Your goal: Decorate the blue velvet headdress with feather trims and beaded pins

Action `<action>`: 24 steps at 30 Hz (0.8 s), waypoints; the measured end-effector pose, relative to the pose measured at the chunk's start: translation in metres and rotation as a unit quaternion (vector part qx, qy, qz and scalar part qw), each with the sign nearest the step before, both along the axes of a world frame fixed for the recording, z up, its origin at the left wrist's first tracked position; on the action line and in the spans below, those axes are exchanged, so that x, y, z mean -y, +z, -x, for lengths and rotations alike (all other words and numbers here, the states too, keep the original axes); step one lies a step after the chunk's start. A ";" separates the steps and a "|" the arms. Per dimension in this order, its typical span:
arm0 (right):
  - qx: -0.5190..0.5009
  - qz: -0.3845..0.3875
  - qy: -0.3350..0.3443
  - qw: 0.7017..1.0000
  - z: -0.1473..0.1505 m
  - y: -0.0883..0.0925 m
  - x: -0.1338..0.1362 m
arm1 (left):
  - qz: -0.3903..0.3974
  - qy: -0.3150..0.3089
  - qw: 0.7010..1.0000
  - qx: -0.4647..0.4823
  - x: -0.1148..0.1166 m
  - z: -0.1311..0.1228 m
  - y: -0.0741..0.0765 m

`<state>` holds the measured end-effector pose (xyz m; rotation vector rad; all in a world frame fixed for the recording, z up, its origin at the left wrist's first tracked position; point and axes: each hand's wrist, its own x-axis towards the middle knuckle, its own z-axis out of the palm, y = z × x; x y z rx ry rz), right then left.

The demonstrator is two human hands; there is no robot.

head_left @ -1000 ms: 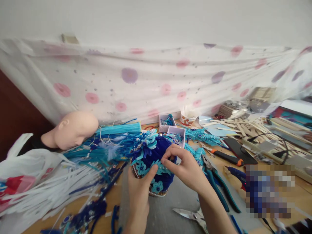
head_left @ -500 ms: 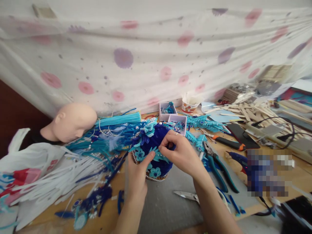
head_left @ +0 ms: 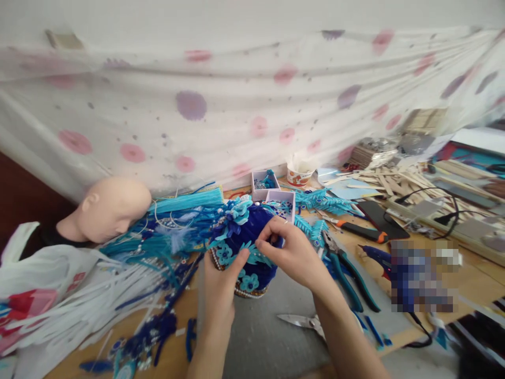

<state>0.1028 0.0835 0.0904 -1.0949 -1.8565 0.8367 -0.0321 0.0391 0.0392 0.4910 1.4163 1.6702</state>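
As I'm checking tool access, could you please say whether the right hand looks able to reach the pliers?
Probably yes: the pliers lie uncovered beside the right forearm, though the right hand is busy at the decorated blue piece.

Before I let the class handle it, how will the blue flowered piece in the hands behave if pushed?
The blue flowered piece probably keeps its shape, since it bulges like a dome. Its upper light-blue flower might bend or snag, as it juts outward. Being rounded, the piece could rock if pushed on a flat surface.
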 end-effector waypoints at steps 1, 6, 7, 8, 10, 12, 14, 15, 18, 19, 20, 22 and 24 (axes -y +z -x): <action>0.002 -0.003 0.000 1.000 0.002 -0.001 0.001 | 0.005 0.006 1.000 -0.002 0.000 0.000 -0.001; 0.000 -0.021 0.003 1.000 0.008 -0.005 0.001 | 0.000 0.024 1.000 0.015 0.002 0.000 -0.002; -0.003 -0.018 0.004 1.000 0.009 -0.005 0.001 | -0.004 0.025 1.000 0.018 0.003 0.000 -0.001; -0.005 -0.012 0.006 1.000 0.008 -0.005 0.000 | -0.009 0.024 0.999 0.022 0.003 0.000 0.001; -0.007 -0.001 0.008 1.000 0.006 -0.005 -0.001 | -0.020 0.015 0.999 0.036 0.004 -0.001 0.004; -0.019 -0.009 -0.004 1.000 0.001 -0.004 -0.001 | -0.027 -0.003 0.998 0.058 0.003 -0.003 0.008; -0.049 -0.049 -0.044 0.997 -0.008 -0.003 0.002 | -0.025 -0.026 0.996 0.077 0.001 -0.006 0.012; -0.069 -0.075 -0.073 0.992 -0.013 -0.003 0.004 | -0.021 -0.031 0.996 0.082 0.000 -0.008 0.013; -0.127 -0.132 -0.178 0.967 -0.031 -0.003 0.014 | -0.004 -0.021 0.995 0.092 -0.002 -0.015 0.014; -0.137 -0.144 -0.207 0.958 -0.036 -0.003 0.018 | -0.006 -0.017 0.995 0.097 -0.003 -0.017 0.014; -0.138 -0.154 -0.226 0.952 -0.041 -0.004 0.021 | -0.010 -0.014 0.995 0.098 -0.003 -0.019 0.014; -0.119 -0.174 -0.230 0.950 -0.048 -0.006 0.027 | -0.018 -0.016 0.996 0.084 -0.004 -0.024 0.013; -0.085 -0.185 -0.205 0.957 -0.048 -0.008 0.029 | -0.028 -0.004 0.998 0.052 -0.005 -0.028 0.012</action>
